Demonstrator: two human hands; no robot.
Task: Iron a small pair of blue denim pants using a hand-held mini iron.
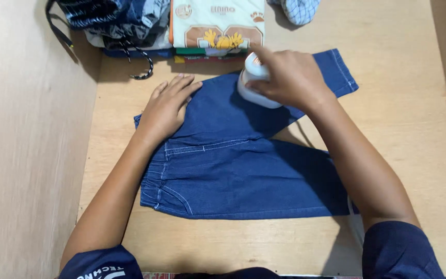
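Observation:
A small pair of dark blue denim pants (233, 170) lies flat on a light wooden board (403, 103), waistband to the left, legs spread to the right. My left hand (167, 106) lies flat, fingers apart, on the upper leg near the waistband. My right hand (290, 77) grips a small white iron (254, 85) pressed on the upper leg. The iron's front is partly hidden under my fingers.
A stack of folded clothes (217, 28) with a cream printed shirt on top sits at the far edge. A dark bundle of garments with a striped cord (114, 23) lies to its left, a checked cloth (300, 10) to its right. A wooden wall (27, 129) runs along the left.

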